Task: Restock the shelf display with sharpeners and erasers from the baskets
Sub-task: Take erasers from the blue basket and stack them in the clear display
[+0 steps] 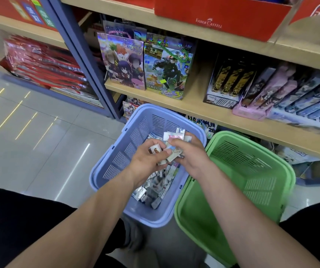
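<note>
A blue basket (116, 151) on the floor holds several wrapped erasers (155, 185) in a loose pile. Both my hands hover over it, close together. My left hand (145, 161) grips a small white eraser (155, 148) between thumb and fingers. My right hand (191, 153) holds a bunch of several erasers (175, 136), one with a pink label on top. To the right stands a green basket (255, 171), with nothing visible inside. The wooden shelf (194, 107) runs just behind the baskets.
The shelf carries illustrated gift bags (124, 60), a game-art bag (166, 70) and boxed pens and cases (271, 89). A red Faber-Castell box (213, 16) sits on the board above. A blue-grey rack post (85, 59) stands left. Grey tiled floor (29, 132) lies left of the baskets.
</note>
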`<state>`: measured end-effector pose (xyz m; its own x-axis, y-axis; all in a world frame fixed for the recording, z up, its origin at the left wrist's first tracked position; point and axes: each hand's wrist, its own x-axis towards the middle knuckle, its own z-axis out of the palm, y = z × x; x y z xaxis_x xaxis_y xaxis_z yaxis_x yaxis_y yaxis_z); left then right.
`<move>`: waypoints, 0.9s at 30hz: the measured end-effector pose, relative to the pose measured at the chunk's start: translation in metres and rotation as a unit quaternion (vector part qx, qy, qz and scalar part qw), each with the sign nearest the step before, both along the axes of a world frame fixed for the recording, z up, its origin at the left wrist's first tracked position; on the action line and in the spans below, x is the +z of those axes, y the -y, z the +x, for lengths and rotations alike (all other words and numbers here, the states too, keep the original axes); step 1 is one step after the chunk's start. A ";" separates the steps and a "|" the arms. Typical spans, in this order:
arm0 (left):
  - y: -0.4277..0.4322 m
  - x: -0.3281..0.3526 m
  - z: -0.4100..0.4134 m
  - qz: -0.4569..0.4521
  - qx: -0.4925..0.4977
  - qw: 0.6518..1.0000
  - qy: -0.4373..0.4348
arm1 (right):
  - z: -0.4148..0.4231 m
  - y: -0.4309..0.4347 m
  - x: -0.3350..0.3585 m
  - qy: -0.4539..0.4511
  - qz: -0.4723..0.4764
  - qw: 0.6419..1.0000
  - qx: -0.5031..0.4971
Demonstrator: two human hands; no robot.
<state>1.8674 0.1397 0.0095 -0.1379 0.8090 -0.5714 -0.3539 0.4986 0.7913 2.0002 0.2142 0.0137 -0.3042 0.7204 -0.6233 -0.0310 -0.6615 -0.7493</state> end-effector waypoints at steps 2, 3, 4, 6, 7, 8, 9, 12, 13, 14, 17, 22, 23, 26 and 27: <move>-0.001 -0.001 0.002 0.003 -0.005 1.000 -0.009 | 0.001 -0.002 -0.002 0.006 -0.012 1.000 -0.013; -0.002 -0.002 0.002 0.003 -0.007 1.000 -0.016 | 0.002 -0.003 -0.004 0.010 -0.017 1.000 -0.020; -0.002 -0.003 0.003 0.003 -0.010 1.000 -0.024 | 0.003 -0.004 -0.004 0.015 -0.019 0.999 -0.024; -0.003 -0.004 0.003 0.000 -0.015 0.999 -0.043 | 0.005 -0.005 -0.007 0.030 -0.017 0.999 -0.028; -0.003 -0.005 0.003 -0.002 -0.016 0.998 -0.055 | 0.005 -0.005 -0.008 0.037 -0.014 0.999 -0.030; -0.004 -0.005 0.003 -0.003 -0.016 0.998 -0.067 | 0.005 -0.004 -0.009 0.044 -0.012 0.998 -0.032; -0.004 -0.005 0.003 -0.003 -0.017 0.997 -0.077 | 0.005 -0.005 -0.010 0.049 -0.010 0.998 -0.036; -0.005 -0.007 0.003 -0.007 -0.014 0.993 -0.113 | 0.005 -0.005 -0.013 0.054 -0.010 0.997 -0.054; -0.006 -0.008 0.003 -0.011 -0.007 0.992 -0.126 | 0.005 -0.005 -0.014 0.054 -0.011 0.997 -0.059; -0.006 -0.010 0.003 -0.015 0.000 0.991 -0.132 | 0.005 -0.005 -0.016 0.055 -0.013 0.996 -0.063; -0.006 -0.010 0.002 -0.017 0.011 0.992 -0.128 | 0.006 -0.005 -0.019 0.052 -0.016 0.996 -0.070; -0.007 -0.006 -0.001 -0.007 0.033 0.994 -0.104 | 0.010 -0.004 -0.019 0.039 -0.033 0.992 -0.113; -0.007 -0.006 -0.002 -0.007 0.040 0.994 -0.100 | 0.013 -0.004 -0.019 0.035 -0.037 0.991 -0.122; -0.009 -0.009 -0.002 -0.004 0.053 0.995 -0.087 | 0.017 -0.002 -0.019 0.052 -0.038 0.990 -0.126; -0.009 -0.010 -0.002 0.000 0.057 0.995 -0.081 | 0.018 -0.002 -0.021 0.059 -0.038 0.990 -0.125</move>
<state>1.8656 0.1484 -0.0001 -0.3196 0.7830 -0.5336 -0.2757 0.4620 0.8430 2.0180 0.2158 -0.0069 -0.0437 0.7132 -0.6996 -0.1168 -0.6991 -0.7054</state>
